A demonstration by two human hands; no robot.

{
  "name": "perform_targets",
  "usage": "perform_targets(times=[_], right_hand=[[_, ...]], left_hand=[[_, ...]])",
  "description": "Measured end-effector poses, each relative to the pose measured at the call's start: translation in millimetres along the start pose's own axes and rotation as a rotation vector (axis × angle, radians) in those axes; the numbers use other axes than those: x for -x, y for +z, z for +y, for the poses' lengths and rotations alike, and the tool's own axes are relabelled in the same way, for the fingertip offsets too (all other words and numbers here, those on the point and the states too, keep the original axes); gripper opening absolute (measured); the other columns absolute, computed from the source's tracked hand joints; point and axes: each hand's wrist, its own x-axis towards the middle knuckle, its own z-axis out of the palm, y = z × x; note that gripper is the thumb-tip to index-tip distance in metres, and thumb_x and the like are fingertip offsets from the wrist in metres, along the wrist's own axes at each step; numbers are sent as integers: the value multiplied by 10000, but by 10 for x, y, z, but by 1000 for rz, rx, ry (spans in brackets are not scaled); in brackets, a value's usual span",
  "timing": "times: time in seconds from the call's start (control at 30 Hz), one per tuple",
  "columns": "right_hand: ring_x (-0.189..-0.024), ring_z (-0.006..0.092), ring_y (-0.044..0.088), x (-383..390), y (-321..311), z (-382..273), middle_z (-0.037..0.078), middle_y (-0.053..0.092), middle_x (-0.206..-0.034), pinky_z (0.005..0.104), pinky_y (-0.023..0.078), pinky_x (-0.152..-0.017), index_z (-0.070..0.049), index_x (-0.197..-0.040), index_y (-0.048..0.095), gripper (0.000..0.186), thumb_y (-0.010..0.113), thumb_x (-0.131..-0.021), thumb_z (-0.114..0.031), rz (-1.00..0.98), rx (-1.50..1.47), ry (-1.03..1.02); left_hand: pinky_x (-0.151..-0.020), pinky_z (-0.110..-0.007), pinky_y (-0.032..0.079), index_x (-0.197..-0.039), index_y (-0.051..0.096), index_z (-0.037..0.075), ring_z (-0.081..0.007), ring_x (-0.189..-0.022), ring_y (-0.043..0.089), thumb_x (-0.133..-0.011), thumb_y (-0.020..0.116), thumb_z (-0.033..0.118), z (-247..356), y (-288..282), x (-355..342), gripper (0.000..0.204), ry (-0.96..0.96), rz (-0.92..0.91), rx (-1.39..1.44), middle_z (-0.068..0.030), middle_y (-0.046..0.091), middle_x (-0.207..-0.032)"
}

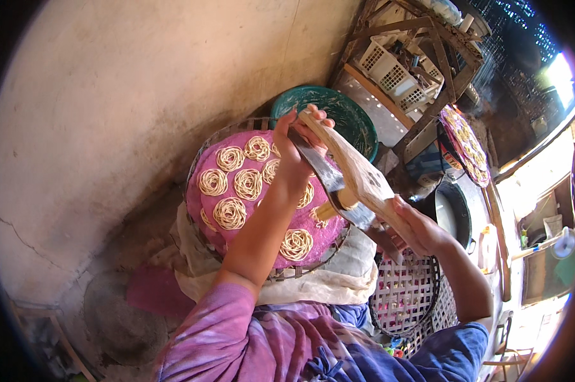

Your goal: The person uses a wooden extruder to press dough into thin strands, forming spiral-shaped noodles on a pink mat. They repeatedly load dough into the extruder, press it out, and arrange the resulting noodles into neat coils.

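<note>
Both hands grip a hand-held dough press, made of a pale wooden bar [357, 162] over a metal-faced lower bar [324, 167] with a short cylinder between them. My left hand [297, 139] is closed round the far ends of the bars, and my right hand [416, 224] round the near ends. The press is tilted over a pink cloth [262, 235] on a round woven tray [201, 153]. On the cloth lie several coiled rosettes of pale noodle strands [229, 212]. Beneath the cylinder, some strands [319, 218] rest at the cloth's right side; my left forearm hides part of the rosettes.
Behind the tray stands a green basin [357, 121] with pale smears inside. Woven baskets [402, 296] are at the lower right, near a dark pot [451, 207]. Another rosette-covered tray [467, 143] and a white crate [389, 70] sit farther right. A wall [122, 95] bounds the left.
</note>
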Motion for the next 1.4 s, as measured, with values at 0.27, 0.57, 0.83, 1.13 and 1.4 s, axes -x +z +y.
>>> perform_targets(times=[0.27, 0.57, 0.83, 1.13, 1.4], right_hand=[[-563, 88, 581, 84, 35, -151, 51, 640, -700, 234, 455, -494, 9, -1027, 635, 679, 350, -965, -604, -10, -39, -177], [-529, 91, 549, 204, -62, 168, 51, 618, -699, 243, 411, -458, 5, -1016, 630, 670, 349, -966, -602, 99, 97, -87], [-650, 365, 668, -551, 164, 734, 322, 608, -982, 440, 571, -582, -66, -1372, 406, 852, 216, -888, -742, -530, -882, -190], [-665, 205, 665, -1075, 343, 919, 208, 632, -914, 296, 530, -577, -110, -1357, 480, 517, 428, -955, -431, -477, -440, -295], [-1028, 232, 632, -1064, 691, 532, 159, 593, -1202, 399, 496, -904, -63, -1349, 490, 447, 487, -937, -235, 556, 1300, -779]], left_hand=[[-836, -354, 430, -908, 589, 40, -256, -872, 530, -807, 592, 354, -12, 229, -150, 330, -29, -43, 1, -94, 581, -864], [-788, -341, 448, -877, 589, 80, -255, -822, 539, -837, 575, 351, -331, 25, 58, 274, -81, 58, 60, -60, 564, -790], [-726, -368, 476, -877, 575, 146, -188, -813, 571, -874, 560, 365, -347, -140, -48, 219, -123, -37, 158, 23, 574, -800], [-753, -386, 486, -881, 591, 151, -191, -832, 571, -879, 554, 347, -159, -172, -118, 200, 104, -30, 30, 21, 587, -801], [-736, -403, 467, -941, 614, 154, -173, -844, 652, -942, 484, 329, 180, 357, -153, 218, 1, -347, 68, 29, 659, -869]])
